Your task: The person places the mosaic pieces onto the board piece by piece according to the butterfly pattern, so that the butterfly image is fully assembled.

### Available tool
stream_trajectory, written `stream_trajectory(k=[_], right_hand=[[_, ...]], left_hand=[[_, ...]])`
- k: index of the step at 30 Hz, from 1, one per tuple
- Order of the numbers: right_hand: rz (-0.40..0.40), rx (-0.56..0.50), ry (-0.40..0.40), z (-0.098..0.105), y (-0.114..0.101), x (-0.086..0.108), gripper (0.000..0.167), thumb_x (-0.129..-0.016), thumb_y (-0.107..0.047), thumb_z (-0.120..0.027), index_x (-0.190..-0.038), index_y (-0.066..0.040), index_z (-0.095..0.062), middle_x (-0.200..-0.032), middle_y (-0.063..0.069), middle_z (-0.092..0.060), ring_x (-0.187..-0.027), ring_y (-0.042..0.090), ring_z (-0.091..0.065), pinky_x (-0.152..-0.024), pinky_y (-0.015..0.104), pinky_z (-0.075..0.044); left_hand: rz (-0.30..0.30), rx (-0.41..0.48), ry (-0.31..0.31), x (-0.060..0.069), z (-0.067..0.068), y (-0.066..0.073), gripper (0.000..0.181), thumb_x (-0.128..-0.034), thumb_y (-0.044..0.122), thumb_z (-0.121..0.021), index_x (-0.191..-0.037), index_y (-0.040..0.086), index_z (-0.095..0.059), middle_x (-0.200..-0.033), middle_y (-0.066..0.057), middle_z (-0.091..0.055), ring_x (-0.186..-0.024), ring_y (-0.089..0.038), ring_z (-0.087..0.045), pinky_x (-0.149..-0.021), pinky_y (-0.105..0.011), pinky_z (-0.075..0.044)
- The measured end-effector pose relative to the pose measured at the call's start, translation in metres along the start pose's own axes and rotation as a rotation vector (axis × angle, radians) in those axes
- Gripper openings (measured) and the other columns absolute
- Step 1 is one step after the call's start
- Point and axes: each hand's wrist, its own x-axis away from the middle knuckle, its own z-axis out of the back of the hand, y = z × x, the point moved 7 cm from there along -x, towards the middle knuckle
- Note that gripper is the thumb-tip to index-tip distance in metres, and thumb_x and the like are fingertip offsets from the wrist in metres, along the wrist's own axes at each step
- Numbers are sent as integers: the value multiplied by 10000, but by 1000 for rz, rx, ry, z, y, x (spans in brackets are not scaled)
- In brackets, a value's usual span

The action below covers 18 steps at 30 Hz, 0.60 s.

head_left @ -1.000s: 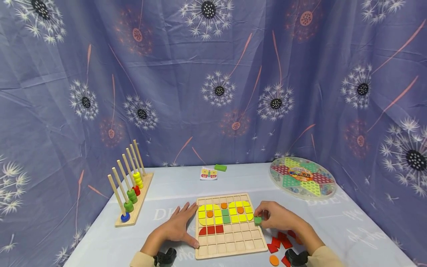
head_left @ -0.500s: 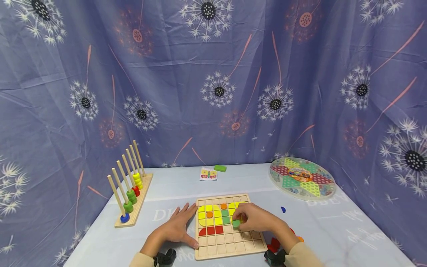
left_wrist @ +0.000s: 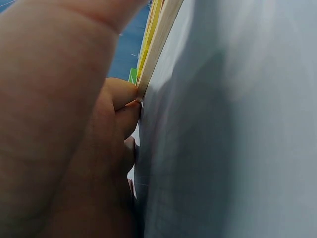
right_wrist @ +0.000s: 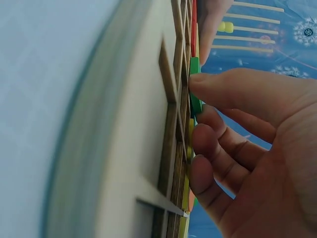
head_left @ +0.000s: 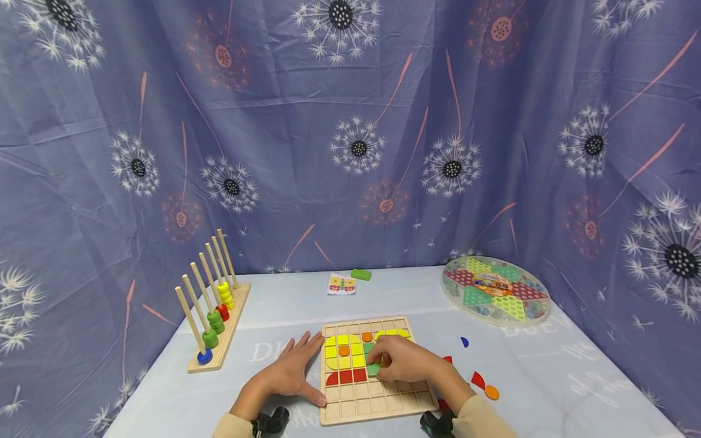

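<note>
A wooden grid board [head_left: 379,406] lies on the table, its upper cells filled with yellow tiles [head_left: 358,360], red tiles [head_left: 346,378] and orange discs [head_left: 344,351]. Flat beside its left edge rests my left hand [head_left: 290,374], fingers spread, thumb at the lower edge; in the left wrist view fingertips touch the board's wooden side [left_wrist: 161,42]. Over the board's middle, my right hand [head_left: 405,360] pinches a green square tile [head_left: 373,370] between thumb and index finger. That tile [right_wrist: 195,89] sits at a cell beside the red row; whether it is fully seated I cannot tell. The hand hides the right-hand yellow tiles.
Loose red pieces [head_left: 478,380], an orange disc [head_left: 491,393] and a blue half-disc [head_left: 465,342] lie right of the board. A pattern card [head_left: 342,285] and green block [head_left: 361,275] are behind. Left stands a peg stacker [head_left: 227,340]; back right, a round game board [head_left: 495,292].
From the board's right edge, my right hand has moved left with the green tile and down to the cell below the other green tiles. The left hand has stayed in place.
</note>
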Motion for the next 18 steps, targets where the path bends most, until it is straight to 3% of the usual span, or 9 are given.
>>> stream_trajectory(k=[9, 18], right_hand=[[-30, 16, 10, -2, -1, 0, 169, -785, -181, -790, -933, -241, -734, -865, -136, -588, -735, 67, -532, -640, 214, -476], [-8, -19, 2, 6, 2, 8, 160, -830, -200, -753, -989, -214, -746, -904, -116, -616, -741, 46, -532, -644, 225, -491]], left_hand=[[5, -2, 3, -1, 0, -3, 1299, -540, 723, -781, -1527, 68, -247, -1571, -96, -224, -1440, -354, -97, -1129, -586, -36], [-7, 7, 3, 1, 2, 0, 1298, -543, 713, -787, -1523, 54, -249, -1569, -115, -223, -1437, -364, -97, -1129, -586, -34]])
